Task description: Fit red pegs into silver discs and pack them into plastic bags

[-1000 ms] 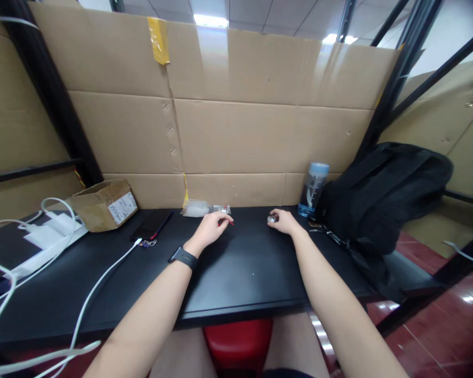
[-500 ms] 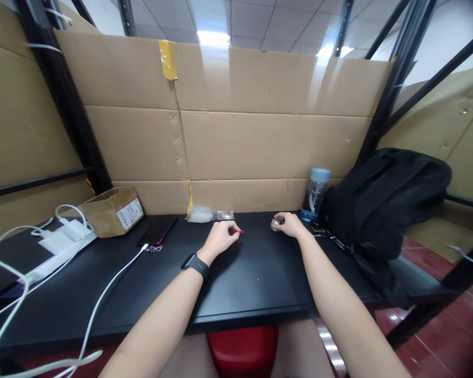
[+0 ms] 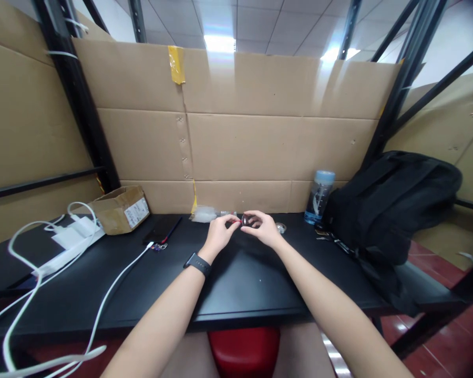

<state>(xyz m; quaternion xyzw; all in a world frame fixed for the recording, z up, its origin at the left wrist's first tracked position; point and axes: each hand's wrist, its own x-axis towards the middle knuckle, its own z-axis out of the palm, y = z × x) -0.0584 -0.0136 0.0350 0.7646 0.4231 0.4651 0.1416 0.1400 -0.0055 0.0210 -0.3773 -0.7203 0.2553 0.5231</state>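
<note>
Lining-up work, I'd judge, wanting steadiness next — the left hand pinches a red bit, maybe touching, at nine o'clock of a dark disc in the half-curled right hand.

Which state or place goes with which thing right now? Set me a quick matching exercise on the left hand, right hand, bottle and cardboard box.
Things:
1. Left hand
2. Right hand
3. Bottle
4. Cardboard box

States and places:
A. Standing beside the black backpack, under a blue lid
B. Holding a dark rounded thing
C. Bearing a white label on its side
D. Pinching a small red thing

Right pairs: 1-D, 2-B, 3-A, 4-C.
</note>
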